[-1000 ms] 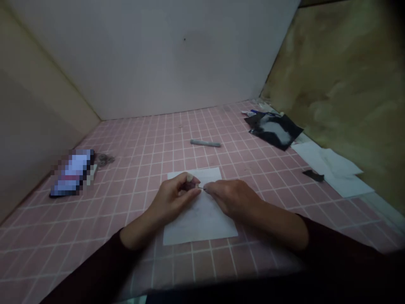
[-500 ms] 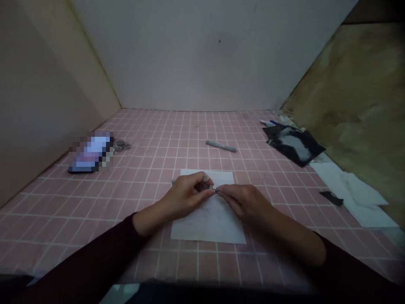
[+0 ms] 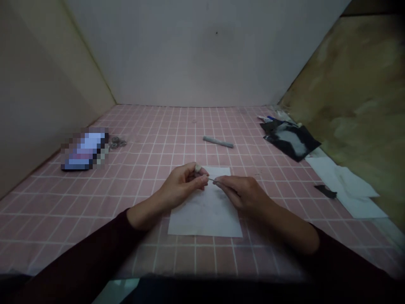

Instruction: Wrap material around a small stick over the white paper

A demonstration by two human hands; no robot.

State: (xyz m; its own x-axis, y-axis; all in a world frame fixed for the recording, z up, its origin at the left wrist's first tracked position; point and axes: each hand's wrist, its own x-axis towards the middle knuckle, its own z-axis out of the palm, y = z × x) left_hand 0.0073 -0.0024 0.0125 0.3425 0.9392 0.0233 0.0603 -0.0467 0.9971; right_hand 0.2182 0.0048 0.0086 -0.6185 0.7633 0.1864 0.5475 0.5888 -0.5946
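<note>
Okay, so here's my setup: my left hand (image 3: 182, 184) and right hand (image 3: 243, 194) are both hovering just over a sheet of white paper (image 3: 205, 217), fingertips almost meeting near its far edge. Both are closed into a pinch. Between them is a thin metal sliver (image 3: 211, 180), maybe a needle or pin, but it's too small to tell which. It sticks out of my right-hand pinch toward the left, and its other end disappears into my curled left fingers (image 3: 202, 179), so both hands seem to have it. One left fingertip (image 3: 198, 168) looks oddly pale, no idea why.

The paper lies flat on a pink grid-patterned surface (image 3: 177, 126), and my dark maroon sleeves (image 3: 95, 261) come in from the near corners. Further out, a grey stick (image 3: 218, 142) lies straight ahead on the far side of the paper. Over on the left there's a pixelated flat object (image 3: 85, 148) with some small metal rings (image 3: 115, 142) just beside it. Far right is a crumpled black packet (image 3: 289, 140), and nearer on the right are loose white sheets (image 3: 344, 190) with a small dark strip (image 3: 325, 191) on top.
</note>
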